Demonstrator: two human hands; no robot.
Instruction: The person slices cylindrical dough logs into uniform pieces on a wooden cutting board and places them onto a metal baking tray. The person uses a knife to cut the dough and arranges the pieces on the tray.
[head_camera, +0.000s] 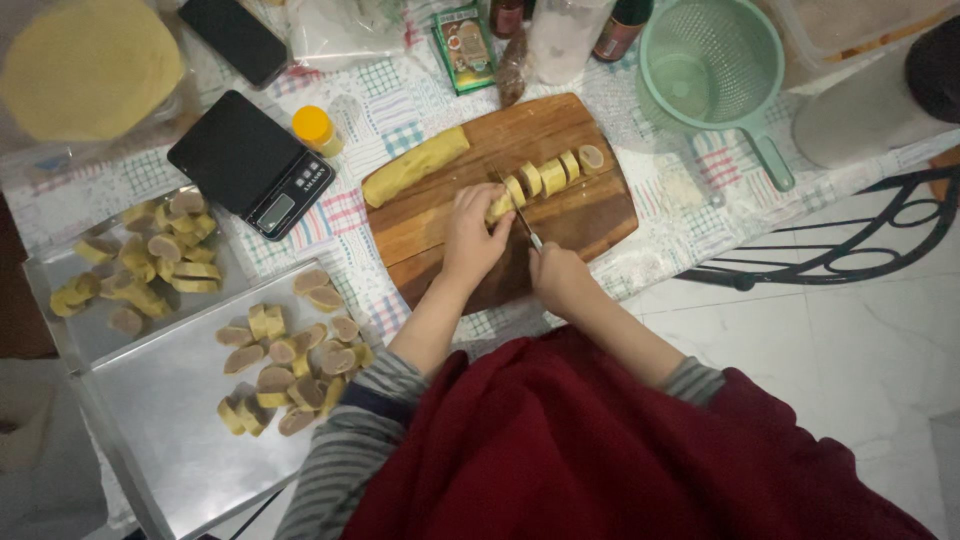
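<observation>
Head cam: I see left hand (470, 235) gripping yellow filled dough log (497, 207) on round wooden board (440, 235); right hand (556, 275) closed on small knife (522, 222). Cut slices (553, 173) beside blade, black scale (252, 163) & steel trays (190, 400) left.

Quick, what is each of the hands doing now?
Left hand: closed on the dough roll on the cutting board.
Right hand: closed on a knife.

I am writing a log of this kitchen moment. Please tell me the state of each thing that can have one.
left hand: pressing down on the dough roll
right hand: gripping the knife
knife: blade down, in the roll
dough roll: partly cut
cut slices: in a row on the cutting board
uncut log: whole, lying on the board
kitchen scale: unloaded
metal trays: holding slices
green colander: upright, empty
</observation>
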